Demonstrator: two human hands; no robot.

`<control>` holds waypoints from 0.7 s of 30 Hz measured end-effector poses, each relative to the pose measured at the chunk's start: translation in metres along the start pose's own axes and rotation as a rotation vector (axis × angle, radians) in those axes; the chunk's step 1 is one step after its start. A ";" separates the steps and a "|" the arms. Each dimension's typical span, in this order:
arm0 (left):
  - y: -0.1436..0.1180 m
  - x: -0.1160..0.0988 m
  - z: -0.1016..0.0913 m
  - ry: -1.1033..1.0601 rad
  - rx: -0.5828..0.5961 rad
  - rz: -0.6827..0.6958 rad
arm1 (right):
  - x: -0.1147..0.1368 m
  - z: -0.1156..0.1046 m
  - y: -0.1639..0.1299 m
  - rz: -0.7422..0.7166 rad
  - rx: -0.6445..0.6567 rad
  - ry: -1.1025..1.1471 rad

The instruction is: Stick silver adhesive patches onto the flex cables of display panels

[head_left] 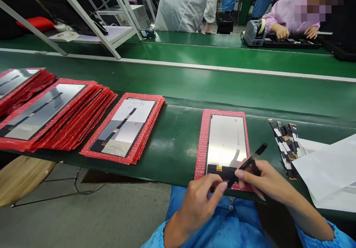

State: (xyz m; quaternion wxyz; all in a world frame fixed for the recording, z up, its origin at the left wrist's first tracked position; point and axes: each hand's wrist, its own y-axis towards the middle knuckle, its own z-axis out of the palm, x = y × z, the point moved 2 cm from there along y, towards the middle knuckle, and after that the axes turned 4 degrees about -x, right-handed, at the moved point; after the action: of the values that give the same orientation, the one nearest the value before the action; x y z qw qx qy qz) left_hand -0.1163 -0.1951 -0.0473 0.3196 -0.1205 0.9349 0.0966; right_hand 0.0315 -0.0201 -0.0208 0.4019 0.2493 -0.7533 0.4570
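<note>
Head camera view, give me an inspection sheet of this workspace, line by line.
Surface: green bench, conveyor belt behind it.
Job's things: silver panel on a red bubble sheet; thin black strip pinched by both hands.
Clutter: stacks of red-sheeted panels at left; bundle of striped strips; white papers at right.
Hands: left hand and right hand on the strip at the panel's near edge.
Cables: one on the floor.
Surroundings: tape dispenser, metal frame, other people across the belt.

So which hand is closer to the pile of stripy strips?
Right. The right hand is just beside the stripy strips; the left hand sits farther away, on its other side.
</note>
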 end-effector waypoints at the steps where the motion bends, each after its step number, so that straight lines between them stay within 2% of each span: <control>1: 0.002 0.005 -0.002 0.104 -0.101 0.036 | 0.001 -0.006 0.004 -0.025 -0.033 -0.015; 3: 0.004 0.016 -0.002 0.276 -0.242 0.110 | 0.006 -0.017 0.015 -0.066 -0.078 -0.040; 5: 0.005 0.024 0.000 0.406 -0.268 0.184 | 0.013 -0.023 0.028 -0.092 -0.049 -0.068; 7: 0.005 0.029 0.003 0.475 -0.255 0.235 | 0.022 -0.024 0.042 -0.112 0.035 -0.104; 12: 0.005 0.029 0.003 0.416 -0.281 0.255 | 0.037 -0.014 0.068 -0.111 0.239 -0.199; 16: 0.006 0.028 0.002 0.355 -0.294 0.240 | 0.040 -0.008 0.076 -0.117 0.291 -0.232; 21: 0.005 0.030 0.004 0.427 -0.245 0.249 | 0.038 -0.006 0.079 -0.081 0.322 -0.210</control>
State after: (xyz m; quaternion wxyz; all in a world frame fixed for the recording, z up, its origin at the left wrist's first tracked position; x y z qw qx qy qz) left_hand -0.1385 -0.1943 -0.0685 0.0841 -0.0601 0.9701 0.2197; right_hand -0.0453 0.0214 -0.0262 0.2944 0.3869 -0.6975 0.5265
